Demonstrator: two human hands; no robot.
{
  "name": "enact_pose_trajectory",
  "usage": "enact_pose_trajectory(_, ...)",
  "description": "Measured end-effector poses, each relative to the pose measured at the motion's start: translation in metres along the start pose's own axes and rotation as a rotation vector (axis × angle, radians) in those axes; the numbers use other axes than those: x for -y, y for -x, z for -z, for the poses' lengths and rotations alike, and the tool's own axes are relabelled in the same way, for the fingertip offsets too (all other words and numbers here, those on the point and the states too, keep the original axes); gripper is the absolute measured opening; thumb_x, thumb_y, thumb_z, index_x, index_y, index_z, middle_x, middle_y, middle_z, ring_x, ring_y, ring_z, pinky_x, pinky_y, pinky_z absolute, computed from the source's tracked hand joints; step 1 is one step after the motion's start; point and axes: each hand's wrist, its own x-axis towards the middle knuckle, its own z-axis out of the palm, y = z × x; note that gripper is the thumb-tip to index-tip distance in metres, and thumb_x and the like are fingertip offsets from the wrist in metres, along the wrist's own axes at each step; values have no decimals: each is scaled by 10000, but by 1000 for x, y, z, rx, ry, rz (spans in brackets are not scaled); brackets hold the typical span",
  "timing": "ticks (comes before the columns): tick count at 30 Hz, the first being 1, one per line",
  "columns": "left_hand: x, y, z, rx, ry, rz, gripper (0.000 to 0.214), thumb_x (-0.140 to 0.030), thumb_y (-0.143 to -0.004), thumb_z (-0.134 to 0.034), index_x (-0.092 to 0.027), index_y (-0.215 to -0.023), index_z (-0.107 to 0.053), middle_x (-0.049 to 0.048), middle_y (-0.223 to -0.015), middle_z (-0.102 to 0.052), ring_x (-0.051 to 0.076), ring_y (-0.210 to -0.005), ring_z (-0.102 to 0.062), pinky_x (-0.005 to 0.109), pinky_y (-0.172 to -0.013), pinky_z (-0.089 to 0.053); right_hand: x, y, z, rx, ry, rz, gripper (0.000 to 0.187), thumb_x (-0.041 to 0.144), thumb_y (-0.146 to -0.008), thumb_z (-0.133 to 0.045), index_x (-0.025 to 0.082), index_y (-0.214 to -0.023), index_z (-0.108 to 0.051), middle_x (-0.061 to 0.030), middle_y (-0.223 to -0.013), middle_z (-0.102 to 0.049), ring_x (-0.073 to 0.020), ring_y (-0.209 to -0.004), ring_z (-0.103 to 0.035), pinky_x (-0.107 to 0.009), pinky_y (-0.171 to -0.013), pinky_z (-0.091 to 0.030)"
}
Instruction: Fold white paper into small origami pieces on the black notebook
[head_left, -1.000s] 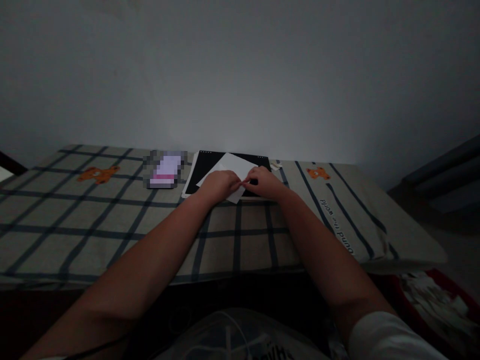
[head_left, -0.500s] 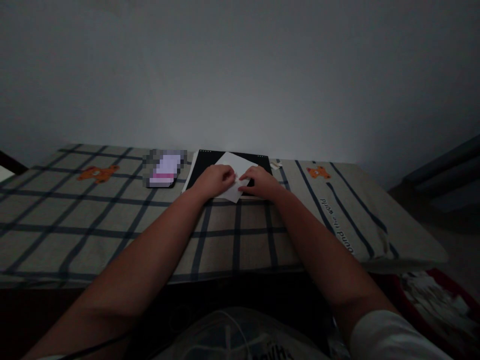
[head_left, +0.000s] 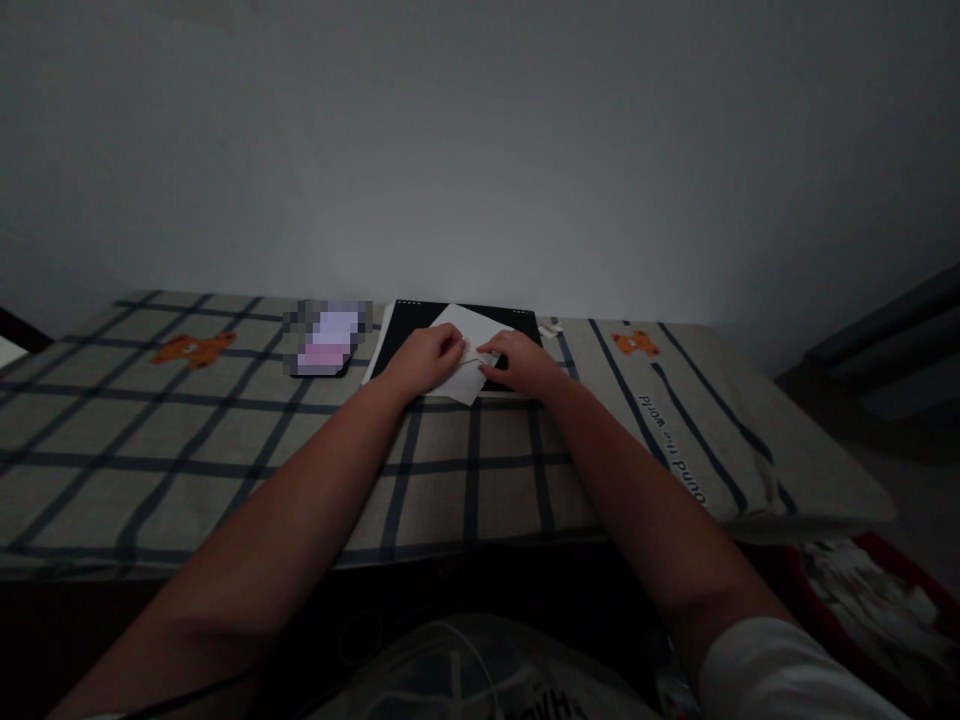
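Observation:
A white sheet of paper [head_left: 466, 385] lies turned cornerwise on a black spiral-edged notebook [head_left: 405, 325]. My left hand [head_left: 426, 362] is closed at the sheet's left side, thumb and curled fingers together on the paper near its middle. From the right, my right hand [head_left: 521, 364] rests on the paper with thumb and forefinger tips apart. Between the two hands a thin raised fold or strip shows on the sheet; it is too small to make out clearly.
A phone [head_left: 326, 345] with a blurred lit screen lies left of the notebook. A small pale scrap [head_left: 551, 329] sits at its right. A checked cloth [head_left: 300, 490] with bear prints covers the table, which stands against a grey wall [head_left: 480, 150]. A red container [head_left: 892, 600] is below right.
My left hand has shifted slightly left and away from me, widening the gap between the hands. The right hand has barely moved, and the paper stays in place.

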Motion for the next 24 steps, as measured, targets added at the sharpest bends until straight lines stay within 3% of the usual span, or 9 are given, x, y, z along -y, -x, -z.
enact_pose_trajectory(7,-3,3,2,144,7,-136,289,-393,-868,-546,-153,-855,-707,48,-778,-685,165,-690,-589,274,-632,-394,4,-4,5,-23,-30,-74,246,184,-866,-561,133,-976,-775,-112,-979,-762,-210,-913,-682,-310,-839,-471)
enact_pose_trajectory(11,-3,2,1,232,-48,-225,409,-430,-944,-447,-159,-814,-723,66,-813,-704,182,-783,-624,290,-722,-433,4,-4,5,-84,-164,-157,275,149,-849,-568,139,-1045,-761,-94,-965,-764,-166,-831,-677,-273,-783,-480)
enact_pose_trajectory(15,7,0,-6,175,-96,-194,292,-357,-901,-531,-154,-983,-726,88,-981,-719,206,-921,-636,311,-820,-459,2,-4,3,-123,-288,-277,304,152,-846,-582,146,-1109,-734,-62,-853,-755,-134,-703,-633,-257,-701,-474)
enact_pose_trajectory(18,10,-1,-8,177,-106,-190,295,-340,-884,-570,-150,-1058,-713,96,-1031,-710,217,-965,-630,331,-873,-466,-1,-5,2,-134,-285,-327,286,139,-846,-589,134,-1091,-735,-70,-852,-755,-148,-739,-649,-270,-728,-485)
enact_pose_trajectory(24,11,-2,-9,221,-133,-276,300,-307,-922,-543,-157,-1129,-701,99,-1096,-683,220,-1047,-605,350,-963,-452,-9,-8,-4,-119,-197,-306,229,109,-869,-566,145,-999,-750,-92,-1046,-751,-180,-981,-673,-308,-914,-473)
